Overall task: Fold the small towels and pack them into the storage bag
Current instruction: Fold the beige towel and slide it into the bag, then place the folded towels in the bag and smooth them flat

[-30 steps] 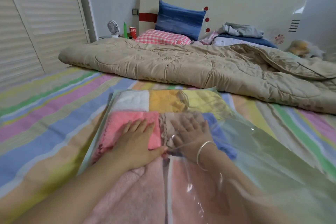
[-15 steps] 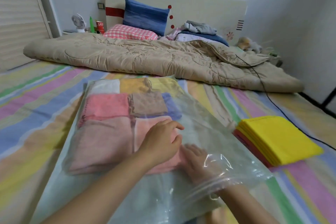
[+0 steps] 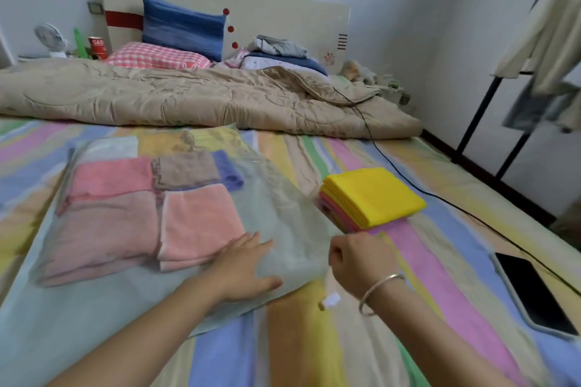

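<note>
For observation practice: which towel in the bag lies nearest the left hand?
The pale-edged peach towel, beside the left hand; the others lie farther.

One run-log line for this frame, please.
left hand: flat on storage bag | right hand: curled beside bag, grip unclear | folded towels: inside bag | yellow stack: unpacked on bed

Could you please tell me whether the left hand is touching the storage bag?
Touching. The head view shows the left hand lying flat, fingers spread, on the clear storage bag, just right of the packed peach towel.
</note>
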Demonstrator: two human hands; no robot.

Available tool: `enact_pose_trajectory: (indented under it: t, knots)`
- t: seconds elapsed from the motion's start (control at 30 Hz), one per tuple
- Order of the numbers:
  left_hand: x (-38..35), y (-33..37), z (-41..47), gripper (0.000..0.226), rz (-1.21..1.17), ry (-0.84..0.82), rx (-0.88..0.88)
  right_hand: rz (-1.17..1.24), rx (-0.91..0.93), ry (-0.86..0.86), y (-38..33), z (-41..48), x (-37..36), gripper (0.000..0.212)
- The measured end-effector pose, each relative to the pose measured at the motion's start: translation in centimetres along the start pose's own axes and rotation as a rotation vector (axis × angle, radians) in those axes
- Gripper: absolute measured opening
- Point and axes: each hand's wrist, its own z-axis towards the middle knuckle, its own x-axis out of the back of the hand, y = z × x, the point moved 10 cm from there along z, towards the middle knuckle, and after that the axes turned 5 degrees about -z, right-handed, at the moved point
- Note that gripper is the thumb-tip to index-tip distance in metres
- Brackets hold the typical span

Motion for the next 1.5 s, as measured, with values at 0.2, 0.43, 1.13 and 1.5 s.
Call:
enact_pose_trajectory:
  t: [0.2,0.43,1.13,1.5]
  knots:
    - [-1.3,-0.4,-0.3,0.124,-0.017,-0.087,-0.023,0.923,-0.668,-0.116,10.7,2.5,-8.0,0.023]
    - [-1.0,-0.7,0.4,0.100,-0.044,-0.137,-0.004,1.846,-0.957,-0.128,12.4,2.4,-10.6,0.013]
    - [-0.9,-3.2,2.8,0.082,-0.351,-0.289,0.181,2.135,-1.206,-0.118,13.3,7.1,-10.5,0.063]
    - [-1.3,-3.8,3.0,0.079,-0.412,-0.307,0.173,1.822,-1.201,-0.160,16.0,10.9,-13.4,0.082]
